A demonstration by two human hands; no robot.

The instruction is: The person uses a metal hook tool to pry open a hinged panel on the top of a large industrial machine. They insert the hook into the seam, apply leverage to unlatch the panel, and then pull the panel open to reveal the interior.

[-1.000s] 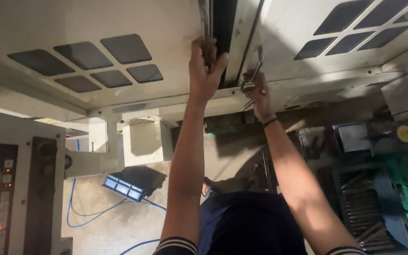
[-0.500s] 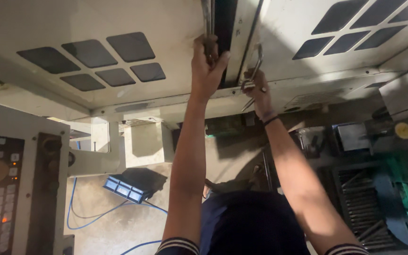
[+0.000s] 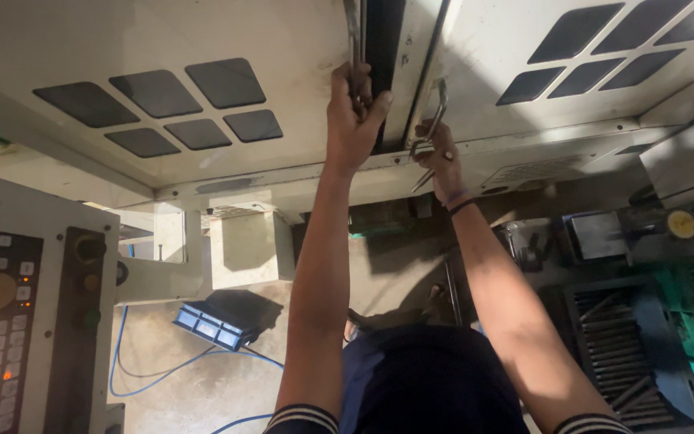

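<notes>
Two white machine doors with dark window panes meet in front of me, the left door [image 3: 202,48] and the right door [image 3: 508,48], with a narrow dark gap [image 3: 383,72] between them. My left hand [image 3: 353,116] is wrapped around the left door's vertical metal handle [image 3: 353,32]. A little lower, my right hand [image 3: 437,157] grips the lower end of the right door's bent metal handle [image 3: 440,104]. A dark band sits on my right wrist. Both arms are stretched out straight.
A control panel [image 3: 10,321] with keys and an orange screen stands at the left edge. A blue-and-black box [image 3: 218,321] and blue cables [image 3: 146,370] lie on the floor. Dark slotted trays [image 3: 628,354] and green parts are at the right.
Both hands stay on the door handles. The view has drifted a little, bringing more of the control panel in at the left. The gap between the doors looks about the same.
</notes>
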